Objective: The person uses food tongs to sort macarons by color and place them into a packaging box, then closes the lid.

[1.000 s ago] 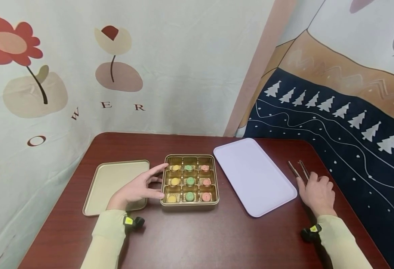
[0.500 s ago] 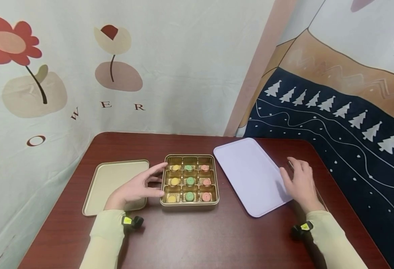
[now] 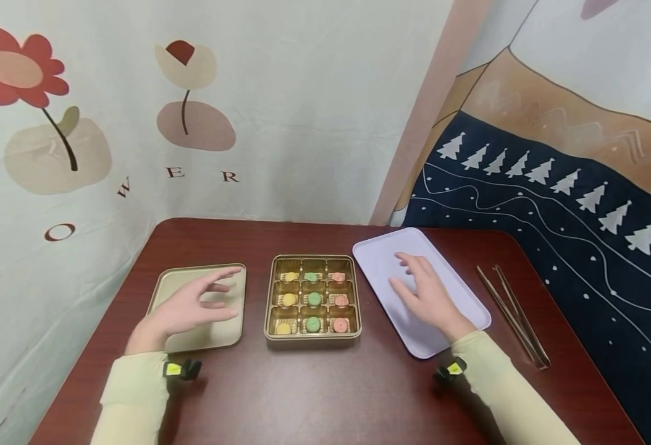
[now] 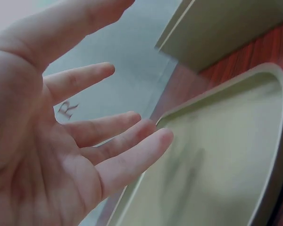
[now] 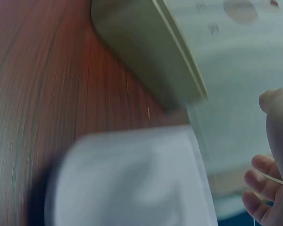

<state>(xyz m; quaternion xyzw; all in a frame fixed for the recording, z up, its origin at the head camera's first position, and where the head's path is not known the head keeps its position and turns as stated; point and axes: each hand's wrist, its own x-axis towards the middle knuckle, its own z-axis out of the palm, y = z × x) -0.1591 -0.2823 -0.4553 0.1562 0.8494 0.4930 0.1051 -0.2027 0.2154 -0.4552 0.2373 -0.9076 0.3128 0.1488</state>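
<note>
In the head view my left hand (image 3: 192, 304) hovers over the beige lid (image 3: 228, 321), fingers spread and nothing held. The left wrist view shows its palm beside the rimmed lid (image 4: 226, 155). My right hand (image 3: 428, 296) hangs over the lavender tray (image 3: 375, 256), fingers loosely extended, holding nothing. Between the hands sits a square gold tin (image 3: 313, 339) with a divided insert. Its compartments hold small round yellow pieces (image 3: 289, 300), green pieces (image 3: 314, 299) and pink pieces (image 3: 341, 325), which look like macarons or buttons. Metal tongs (image 3: 520, 324) lie to the right of the tray.
A dark red wooden table (image 3: 314, 395) carries everything. Behind it hangs a pale curtain (image 3: 314, 123) with flower prints, and at the right a navy cloth (image 3: 553, 247) with white trees borders the table edge.
My right hand has let go of the tongs, leaving them on the table, and moved left over the lavender tray. My left hand has come off the tin and moved left over the lid.
</note>
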